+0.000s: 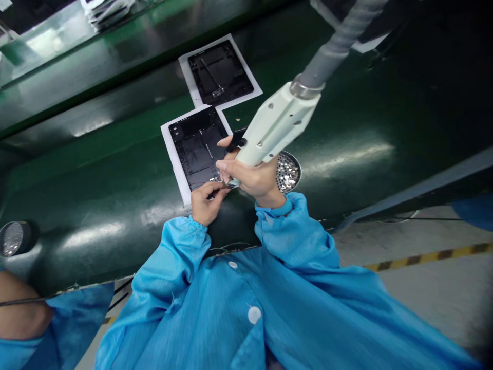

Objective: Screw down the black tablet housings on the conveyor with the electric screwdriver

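Observation:
My right hand [254, 177] is wrapped round the lower end of a pale green handheld tool [275, 126], whose grey ribbed hose [333, 51] runs to the upper right. My left hand [208, 202] has thumb and fingers pinched together beside the tool's tip, at the lower edge of a black device panel [196, 146]. What the pinch holds is too small to name. The panel lies on a white sheet [175, 164], with a small circuit piece near the fingertips. Just right of my right hand, partly hidden by it, sits a round dish [288, 172] of shiny metal bits.
A second black panel [219, 72] lies on white paper above the first. Another round container [14, 239] stands at the far left, near a person's arm [21, 306]. Stacked packets [108, 11] lie on a shelf at the upper left.

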{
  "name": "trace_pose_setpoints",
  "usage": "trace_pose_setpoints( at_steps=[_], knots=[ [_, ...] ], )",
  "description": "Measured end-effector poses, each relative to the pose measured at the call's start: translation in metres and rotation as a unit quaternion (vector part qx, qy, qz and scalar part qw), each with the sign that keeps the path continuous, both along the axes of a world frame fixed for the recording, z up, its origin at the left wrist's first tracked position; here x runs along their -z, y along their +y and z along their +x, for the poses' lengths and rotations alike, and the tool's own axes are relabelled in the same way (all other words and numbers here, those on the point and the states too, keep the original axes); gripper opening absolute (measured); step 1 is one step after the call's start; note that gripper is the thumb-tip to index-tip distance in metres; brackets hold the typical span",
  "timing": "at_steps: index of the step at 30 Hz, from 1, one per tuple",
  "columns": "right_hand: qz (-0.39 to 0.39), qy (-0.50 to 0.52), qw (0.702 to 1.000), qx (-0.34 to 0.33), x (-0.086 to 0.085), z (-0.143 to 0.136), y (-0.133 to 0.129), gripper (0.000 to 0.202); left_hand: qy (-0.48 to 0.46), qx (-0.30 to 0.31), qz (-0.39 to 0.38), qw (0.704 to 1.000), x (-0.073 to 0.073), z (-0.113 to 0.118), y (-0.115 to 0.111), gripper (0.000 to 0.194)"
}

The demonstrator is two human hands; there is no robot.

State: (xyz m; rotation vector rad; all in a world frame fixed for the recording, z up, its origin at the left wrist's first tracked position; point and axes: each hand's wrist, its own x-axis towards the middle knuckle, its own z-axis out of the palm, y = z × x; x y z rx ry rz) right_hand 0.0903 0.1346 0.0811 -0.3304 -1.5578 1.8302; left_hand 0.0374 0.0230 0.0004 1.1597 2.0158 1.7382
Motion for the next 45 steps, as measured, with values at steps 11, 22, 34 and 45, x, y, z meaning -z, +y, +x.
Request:
trace_pose_setpoints(
  at_steps=[11,22,34,45],
  knots=[
    [0.0,-0.004,1.0,-0.001,0.0012,-0.0001,-0.0003,0.039,0.009,-0.003,-0.001,1.0,-0.0003,0.0007,0.0004,0.014],
    [-0.001,-0.006,1.0,0.0,-0.0021,0.0004,-0.001,0.038,0.01,-0.002,0.003,1.0,0.0001,-0.0003,0.001,0.015],
    [-0.009,-0.004,1.0,-0.002,0.0013,-0.0014,0.0,0.037,0.005,0.0,-0.002,1.0,-0.0001,-0.0005,0.0016,0.018],
    [-0.006,0.018,1.0,-0.002,0.0012,-0.0002,0.0007,0.033,0.003,-0.003,0.009,1.0,0.0023,0.0008,0.0035,0.012]
  ],
)
